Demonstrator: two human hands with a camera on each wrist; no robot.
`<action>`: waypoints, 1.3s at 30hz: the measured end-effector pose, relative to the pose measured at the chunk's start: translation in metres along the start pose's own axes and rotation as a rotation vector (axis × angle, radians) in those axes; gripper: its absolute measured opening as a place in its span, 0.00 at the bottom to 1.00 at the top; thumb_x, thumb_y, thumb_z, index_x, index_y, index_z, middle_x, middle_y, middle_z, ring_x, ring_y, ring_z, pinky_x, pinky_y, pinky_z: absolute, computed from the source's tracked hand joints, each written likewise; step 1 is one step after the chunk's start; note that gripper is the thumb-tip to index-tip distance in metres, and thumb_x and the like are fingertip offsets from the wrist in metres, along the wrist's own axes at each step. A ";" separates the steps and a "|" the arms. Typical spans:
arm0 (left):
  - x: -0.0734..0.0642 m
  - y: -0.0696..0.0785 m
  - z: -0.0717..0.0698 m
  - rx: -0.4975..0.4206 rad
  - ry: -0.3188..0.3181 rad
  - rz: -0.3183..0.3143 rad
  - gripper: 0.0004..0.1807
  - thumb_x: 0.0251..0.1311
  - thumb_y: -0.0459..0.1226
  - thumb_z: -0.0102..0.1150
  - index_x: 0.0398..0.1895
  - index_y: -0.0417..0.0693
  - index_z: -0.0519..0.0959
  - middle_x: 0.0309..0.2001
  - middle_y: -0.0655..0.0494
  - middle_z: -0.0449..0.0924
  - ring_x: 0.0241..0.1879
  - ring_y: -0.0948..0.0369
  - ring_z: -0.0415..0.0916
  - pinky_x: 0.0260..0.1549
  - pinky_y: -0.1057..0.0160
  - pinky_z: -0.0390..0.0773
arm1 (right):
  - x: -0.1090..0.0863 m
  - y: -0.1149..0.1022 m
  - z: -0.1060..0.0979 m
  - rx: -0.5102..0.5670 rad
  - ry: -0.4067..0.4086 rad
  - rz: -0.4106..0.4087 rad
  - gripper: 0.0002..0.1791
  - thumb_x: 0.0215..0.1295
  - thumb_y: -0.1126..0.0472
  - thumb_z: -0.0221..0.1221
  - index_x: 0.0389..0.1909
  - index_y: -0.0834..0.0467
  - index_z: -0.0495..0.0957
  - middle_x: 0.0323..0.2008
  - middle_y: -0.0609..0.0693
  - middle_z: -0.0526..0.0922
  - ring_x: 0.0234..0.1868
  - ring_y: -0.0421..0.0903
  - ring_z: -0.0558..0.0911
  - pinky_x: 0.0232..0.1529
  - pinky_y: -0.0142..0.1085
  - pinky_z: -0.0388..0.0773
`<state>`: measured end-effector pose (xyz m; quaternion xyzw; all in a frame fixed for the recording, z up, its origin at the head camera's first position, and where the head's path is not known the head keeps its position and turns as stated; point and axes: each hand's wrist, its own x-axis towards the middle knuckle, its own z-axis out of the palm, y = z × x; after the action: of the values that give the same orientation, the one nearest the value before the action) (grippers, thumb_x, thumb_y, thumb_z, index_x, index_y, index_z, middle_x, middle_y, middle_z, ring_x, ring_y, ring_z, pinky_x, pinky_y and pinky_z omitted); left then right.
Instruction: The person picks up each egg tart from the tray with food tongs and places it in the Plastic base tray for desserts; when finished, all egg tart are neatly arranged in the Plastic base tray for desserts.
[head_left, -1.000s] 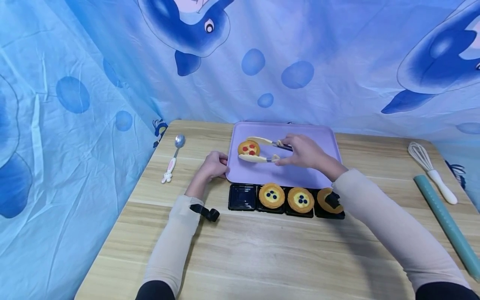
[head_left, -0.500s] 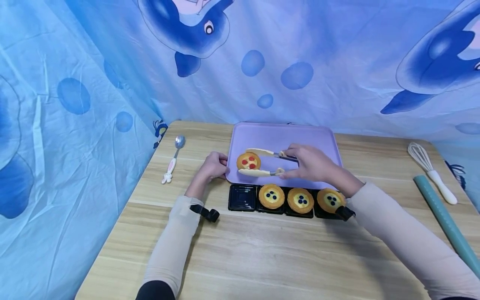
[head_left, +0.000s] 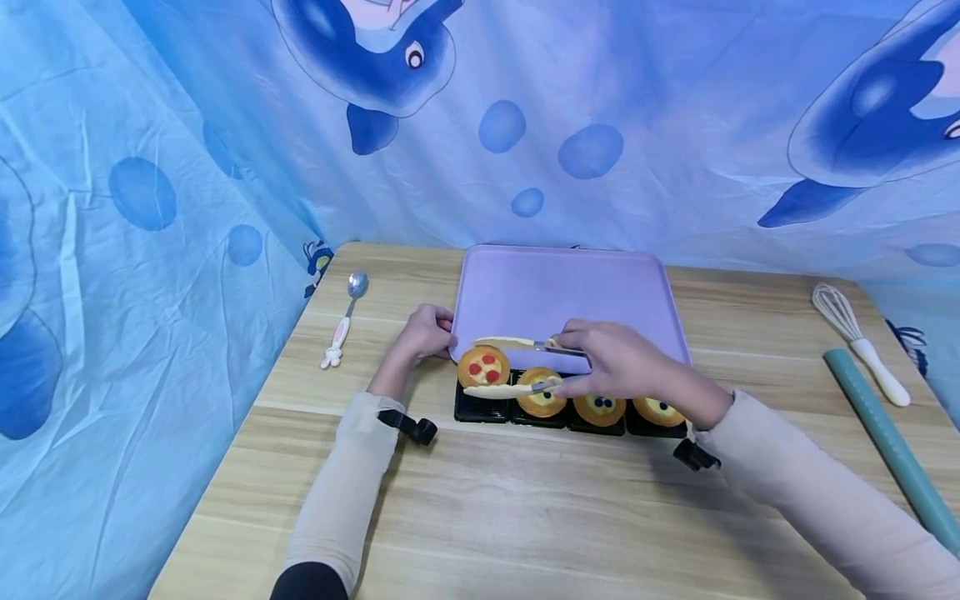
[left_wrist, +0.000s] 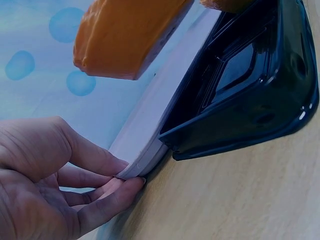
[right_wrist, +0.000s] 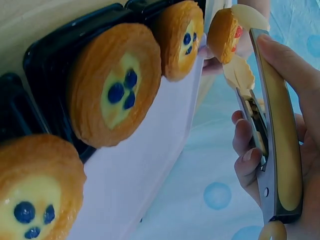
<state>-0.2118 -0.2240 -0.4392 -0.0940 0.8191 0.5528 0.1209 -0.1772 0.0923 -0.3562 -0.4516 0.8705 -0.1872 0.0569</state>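
Note:
My right hand grips a pair of cream-tipped tongs, their tips closed around a tart with red topping. In the left wrist view that tart hangs above the leftmost black compartment. My left hand pinches the corner of the lilac tray between thumb and fingers. Three tarts with blueberries sit in the other compartments, among them the one large in the right wrist view. In the head view the tongs partly cover the nearest blueberry tart.
A spoon with a rabbit handle lies on the wooden table at left. To the right are a whisk and a green rolling pin. A blue dolphin-print cloth hangs behind the table.
The right hand has lifted the red-topped tart in the tongs off the tray and brought it toward me, over the leftmost black compartment. The left hand stays at the tray's corner.

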 end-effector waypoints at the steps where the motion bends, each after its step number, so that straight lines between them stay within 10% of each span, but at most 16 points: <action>1: 0.000 0.000 0.000 0.000 -0.002 0.000 0.27 0.48 0.16 0.55 0.57 0.24 0.72 0.41 0.40 0.72 0.31 0.52 0.77 0.28 0.59 0.88 | 0.000 -0.001 0.001 0.006 -0.004 -0.003 0.36 0.53 0.43 0.72 0.56 0.63 0.80 0.46 0.50 0.81 0.36 0.43 0.78 0.36 0.39 0.81; 39: 0.002 -0.002 -0.001 -0.008 -0.011 0.013 0.27 0.46 0.18 0.55 0.56 0.24 0.73 0.39 0.41 0.72 0.27 0.54 0.78 0.26 0.59 0.88 | 0.003 -0.006 0.016 -0.053 -0.087 0.021 0.39 0.51 0.40 0.72 0.59 0.63 0.78 0.50 0.51 0.80 0.46 0.48 0.81 0.46 0.48 0.84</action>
<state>-0.2135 -0.2260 -0.4411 -0.0860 0.8167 0.5575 0.1215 -0.1707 0.0824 -0.3683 -0.4516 0.8765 -0.1437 0.0849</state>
